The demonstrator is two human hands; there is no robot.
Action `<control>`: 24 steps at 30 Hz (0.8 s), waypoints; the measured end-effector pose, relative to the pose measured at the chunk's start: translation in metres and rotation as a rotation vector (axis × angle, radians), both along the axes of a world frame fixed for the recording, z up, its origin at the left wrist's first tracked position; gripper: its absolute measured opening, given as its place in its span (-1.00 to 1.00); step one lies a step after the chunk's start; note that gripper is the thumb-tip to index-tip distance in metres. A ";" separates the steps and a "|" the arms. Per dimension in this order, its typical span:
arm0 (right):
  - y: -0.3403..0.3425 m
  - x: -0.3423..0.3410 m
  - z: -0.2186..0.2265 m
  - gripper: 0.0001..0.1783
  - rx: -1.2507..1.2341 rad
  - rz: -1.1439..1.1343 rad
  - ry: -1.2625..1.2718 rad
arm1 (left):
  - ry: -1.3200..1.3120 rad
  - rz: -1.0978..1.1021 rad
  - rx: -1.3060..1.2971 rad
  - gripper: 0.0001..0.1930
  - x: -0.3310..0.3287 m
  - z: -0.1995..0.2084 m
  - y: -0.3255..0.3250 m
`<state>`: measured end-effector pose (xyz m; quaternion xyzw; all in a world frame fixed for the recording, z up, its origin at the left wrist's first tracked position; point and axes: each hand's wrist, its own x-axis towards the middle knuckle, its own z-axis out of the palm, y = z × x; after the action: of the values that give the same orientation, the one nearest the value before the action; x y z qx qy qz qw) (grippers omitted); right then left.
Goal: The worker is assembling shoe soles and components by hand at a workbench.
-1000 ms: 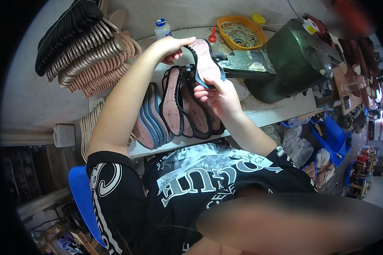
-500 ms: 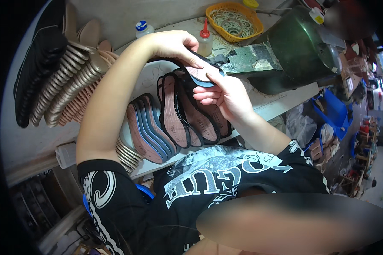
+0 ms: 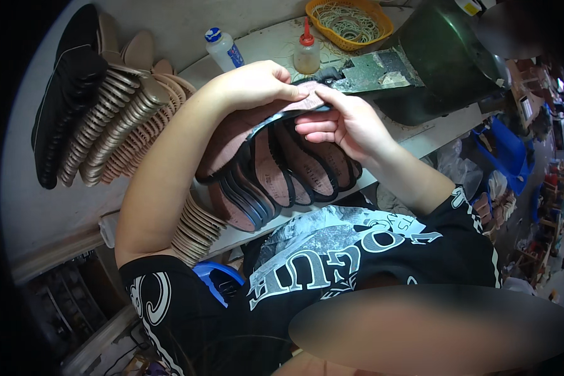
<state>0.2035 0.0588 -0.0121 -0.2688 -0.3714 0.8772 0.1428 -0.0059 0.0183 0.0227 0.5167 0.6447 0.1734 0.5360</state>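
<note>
A brownish-pink shoe insole (image 3: 227, 145) with a dark edge is held out over the bench. Its long end hangs along my left forearm, and its other end lies at the metal tip of a green machine. My left hand (image 3: 266, 81) is closed on the insole's upper side, thumb pressed on its surface. From the right, my right hand (image 3: 351, 122) pinches the same end between thumb and forefinger, with the other fingers curled beneath. Below lie several dark-edged insoles (image 3: 313, 172) and, partly hidden, a row of insoles with bluish edges (image 3: 241, 203).
Stacked beige and metallic soles (image 3: 116, 119) lean at the left beside black ones (image 3: 69, 106). Behind my hands stand a white bottle (image 3: 222, 49), a red-tipped squeeze bottle (image 3: 306, 53) and a yellow basket of cord (image 3: 351, 25). The green machine (image 3: 445, 62) fills the back right.
The insole has swung round, so its long pinkish face now shows beside my left forearm. Both hands still grip its end near the machine. The whole view has shifted slightly.
</note>
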 end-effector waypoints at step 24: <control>0.013 0.074 -0.003 -0.72 0.180 0.346 0.038 | -0.132 0.293 -0.214 -0.47 0.019 0.000 -0.011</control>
<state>0.2770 0.0720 -0.0154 -0.1707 -0.4861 0.8569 0.0203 0.0127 0.0070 0.0231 0.3449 0.6912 0.2134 0.5981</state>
